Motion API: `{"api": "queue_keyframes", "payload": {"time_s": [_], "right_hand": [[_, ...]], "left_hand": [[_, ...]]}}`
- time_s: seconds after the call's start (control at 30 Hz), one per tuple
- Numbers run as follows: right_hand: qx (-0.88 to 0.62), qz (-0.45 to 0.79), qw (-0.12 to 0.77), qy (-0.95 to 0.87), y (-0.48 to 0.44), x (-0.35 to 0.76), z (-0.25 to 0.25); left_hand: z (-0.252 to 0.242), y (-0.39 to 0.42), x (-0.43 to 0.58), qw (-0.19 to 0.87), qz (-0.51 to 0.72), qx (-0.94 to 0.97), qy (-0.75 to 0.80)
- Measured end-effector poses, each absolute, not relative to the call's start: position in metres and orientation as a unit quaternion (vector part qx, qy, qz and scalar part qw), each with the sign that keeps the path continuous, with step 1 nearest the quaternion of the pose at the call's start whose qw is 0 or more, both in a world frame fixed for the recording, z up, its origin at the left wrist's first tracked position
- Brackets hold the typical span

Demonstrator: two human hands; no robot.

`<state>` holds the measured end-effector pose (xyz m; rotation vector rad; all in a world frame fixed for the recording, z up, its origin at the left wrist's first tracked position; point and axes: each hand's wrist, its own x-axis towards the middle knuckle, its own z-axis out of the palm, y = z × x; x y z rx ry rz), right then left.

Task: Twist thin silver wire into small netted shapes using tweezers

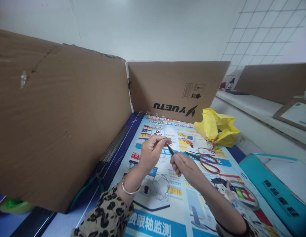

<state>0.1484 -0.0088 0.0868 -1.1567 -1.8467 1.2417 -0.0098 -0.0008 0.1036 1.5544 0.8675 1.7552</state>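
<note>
My left hand [153,148], with a silver bangle at the wrist, is raised over the printed sheet. Its thumb and forefinger pinch something too small and fine to make out. In my right hand [183,165] is a pair of dark tweezers [170,149], their points reaching up to the left fingertips. Loops of thin wire [159,187] lie on the sheet below both hands. To the right of the tweezers rest scissors with red handles [209,163]. More fine, clear-looking strands [159,123] lie at the sheet's far end.
Cardboard panels stand at the left [56,115] and back [167,85]. A crumpled yellow bag [217,128] sits at the back right. A clear ring-shaped coil [243,195] and a teal box [271,191] are at the right. Teal-handled pliers [87,187] lie by the left panel.
</note>
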Motion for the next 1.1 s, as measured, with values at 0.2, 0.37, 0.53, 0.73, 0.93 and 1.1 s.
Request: {"api": "queue_keyframes", "payload": {"time_s": [0.2, 0.37, 0.53, 0.73, 0.93, 1.1], "right_hand": [[-0.453, 0.475, 0.31, -0.688, -0.0101, 0.1467, 0.0883], [-0.455, 0.47, 0.312, -0.689, -0.0098, 0.1462, 0.0896], [-0.446, 0.502, 0.315, -0.671, -0.0109, 0.1471, 0.0891], [-0.422, 0.553, 0.318, -0.644, -0.0101, 0.1457, 0.0876], [-0.421, 0.55, 0.319, -0.647, -0.0108, 0.1442, 0.0884], [-0.412, 0.551, 0.319, -0.652, -0.0113, 0.1441, 0.0881]], "left_hand": [[0.101, 0.0003, -0.0112, 0.277, 0.659, 0.613, 0.338], [0.1011, -0.0001, -0.011, 0.257, 0.653, 0.627, 0.339], [0.1005, -0.0007, -0.01, 0.229, 0.657, 0.628, 0.349], [0.1013, -0.0008, -0.0102, 0.249, 0.655, 0.62, 0.353], [0.1009, -0.0002, -0.0111, 0.253, 0.658, 0.616, 0.352], [0.101, -0.0002, -0.0115, 0.23, 0.657, 0.625, 0.353]]}}
